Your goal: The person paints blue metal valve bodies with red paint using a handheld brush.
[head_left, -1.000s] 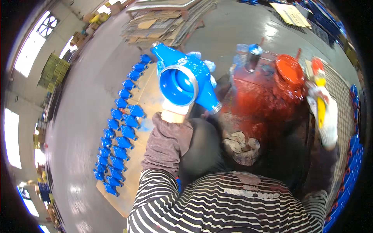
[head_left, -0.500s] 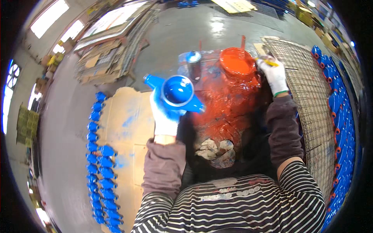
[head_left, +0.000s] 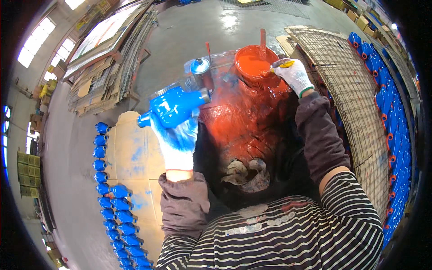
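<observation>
My gloved left hand (head_left: 177, 144) grips a glossy blue valve body (head_left: 173, 107) from beneath. The casting lies sideways, its narrow end to the left and its bare metal end to the right; blue paint stains the glove. At the far side of a red-smeared work surface (head_left: 234, 121), my gloved right hand (head_left: 297, 78) is closed on a yellow-handled paintbrush (head_left: 286, 65). Its tip reaches the right rim of a bucket (head_left: 237, 67) of red paint; the bristles do not show clearly. A red stick (head_left: 263, 39) stands up in the bucket.
A spray can (head_left: 202, 73) with a blue top stands left of the bucket. Rows of blue castings (head_left: 121, 204) line the cardboard (head_left: 144, 171) at left. Crumpled rags (head_left: 247, 174) lie near me. On the right are a wire mesh rack (head_left: 346, 90) and more blue castings (head_left: 390, 117).
My left hand has turned the valve body from its open mouth facing up to its side showing, moving it slightly left. My right hand has brought the paintbrush to the bucket's rim.
</observation>
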A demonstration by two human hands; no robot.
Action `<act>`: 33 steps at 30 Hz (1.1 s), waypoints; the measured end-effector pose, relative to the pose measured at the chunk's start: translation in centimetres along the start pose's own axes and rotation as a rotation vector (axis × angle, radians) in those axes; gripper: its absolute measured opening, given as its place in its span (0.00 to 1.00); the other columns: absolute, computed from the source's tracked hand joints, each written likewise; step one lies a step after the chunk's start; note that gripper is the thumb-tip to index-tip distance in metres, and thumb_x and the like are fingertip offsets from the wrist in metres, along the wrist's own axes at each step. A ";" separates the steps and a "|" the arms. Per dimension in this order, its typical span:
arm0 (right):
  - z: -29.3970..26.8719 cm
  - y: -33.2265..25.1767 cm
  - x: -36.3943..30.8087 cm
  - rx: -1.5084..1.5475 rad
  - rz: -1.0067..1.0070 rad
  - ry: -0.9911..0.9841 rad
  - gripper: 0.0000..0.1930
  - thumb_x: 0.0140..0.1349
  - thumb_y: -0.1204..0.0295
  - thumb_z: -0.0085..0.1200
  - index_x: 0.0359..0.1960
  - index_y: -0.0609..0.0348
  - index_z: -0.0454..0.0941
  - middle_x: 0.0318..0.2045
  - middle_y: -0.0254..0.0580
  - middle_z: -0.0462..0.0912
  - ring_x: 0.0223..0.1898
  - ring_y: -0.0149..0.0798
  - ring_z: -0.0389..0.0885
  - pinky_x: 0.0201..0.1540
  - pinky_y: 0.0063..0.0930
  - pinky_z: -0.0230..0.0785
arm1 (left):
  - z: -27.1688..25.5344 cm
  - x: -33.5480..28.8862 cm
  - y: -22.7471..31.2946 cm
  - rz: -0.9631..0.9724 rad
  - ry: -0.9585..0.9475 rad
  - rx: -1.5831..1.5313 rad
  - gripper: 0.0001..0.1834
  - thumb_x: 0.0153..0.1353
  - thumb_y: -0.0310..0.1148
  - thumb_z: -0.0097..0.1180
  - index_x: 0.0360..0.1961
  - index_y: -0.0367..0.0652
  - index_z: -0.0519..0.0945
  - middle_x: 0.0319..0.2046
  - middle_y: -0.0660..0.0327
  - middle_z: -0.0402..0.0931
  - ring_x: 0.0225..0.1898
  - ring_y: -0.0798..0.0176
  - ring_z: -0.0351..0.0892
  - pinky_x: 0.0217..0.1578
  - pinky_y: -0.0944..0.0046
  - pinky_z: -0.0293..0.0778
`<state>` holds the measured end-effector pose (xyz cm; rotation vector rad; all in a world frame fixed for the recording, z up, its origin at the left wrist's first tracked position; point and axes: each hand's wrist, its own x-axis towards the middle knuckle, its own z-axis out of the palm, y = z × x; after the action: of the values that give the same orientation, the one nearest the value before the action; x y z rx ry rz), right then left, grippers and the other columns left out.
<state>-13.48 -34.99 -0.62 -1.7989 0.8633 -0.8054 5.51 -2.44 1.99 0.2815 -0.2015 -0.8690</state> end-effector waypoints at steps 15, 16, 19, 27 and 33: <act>2.1 -14.6 -11.1 -0.019 -0.580 0.071 0.10 0.60 0.68 0.58 0.38 0.61 0.81 0.29 0.45 0.84 0.32 0.42 0.84 0.36 0.28 0.75 | 1.8 -3.3 -7.2 0.904 -0.371 1.703 0.46 0.39 0.32 0.76 0.60 0.48 0.63 0.55 0.54 0.63 0.56 0.52 0.68 0.57 0.54 0.69; 2.6 -14.5 -11.2 -0.144 -0.654 0.123 0.12 0.61 0.65 0.57 0.39 0.61 0.81 0.29 0.46 0.84 0.33 0.44 0.85 0.36 0.29 0.75 | 2.4 -3.5 -7.4 1.032 -0.399 1.805 0.44 0.38 0.33 0.76 0.58 0.47 0.66 0.55 0.53 0.63 0.56 0.50 0.68 0.57 0.53 0.68; 2.7 -15.0 -11.6 -0.388 -0.900 0.153 0.13 0.61 0.63 0.57 0.39 0.60 0.81 0.28 0.47 0.83 0.31 0.46 0.84 0.36 0.31 0.75 | 2.3 -3.5 -7.2 0.986 -0.408 1.808 0.42 0.36 0.34 0.76 0.56 0.45 0.70 0.54 0.51 0.65 0.56 0.48 0.69 0.57 0.52 0.67; 2.6 -17.3 -15.9 -0.151 -0.725 -0.002 0.10 0.55 0.66 0.62 0.35 0.58 0.82 0.33 0.42 0.83 0.36 0.45 0.81 0.43 0.35 0.70 | 0.9 -3.6 -7.0 0.533 -0.181 1.477 0.44 0.40 0.31 0.76 0.58 0.41 0.64 0.52 0.56 0.70 0.52 0.57 0.73 0.54 0.59 0.71; 2.3 -16.9 -16.0 0.016 -0.585 -0.104 0.08 0.55 0.76 0.59 0.37 0.61 0.80 0.33 0.39 0.83 0.35 0.33 0.82 0.39 0.24 0.72 | 2.4 -4.2 -5.8 -0.047 -0.034 0.809 0.31 0.59 0.36 0.62 0.61 0.38 0.65 0.53 0.52 0.73 0.43 0.58 0.81 0.37 0.60 0.83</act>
<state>-16.65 -15.56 11.99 -2.0862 0.2517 -1.0633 -2.01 -3.11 2.18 1.0280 -0.5799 -0.8054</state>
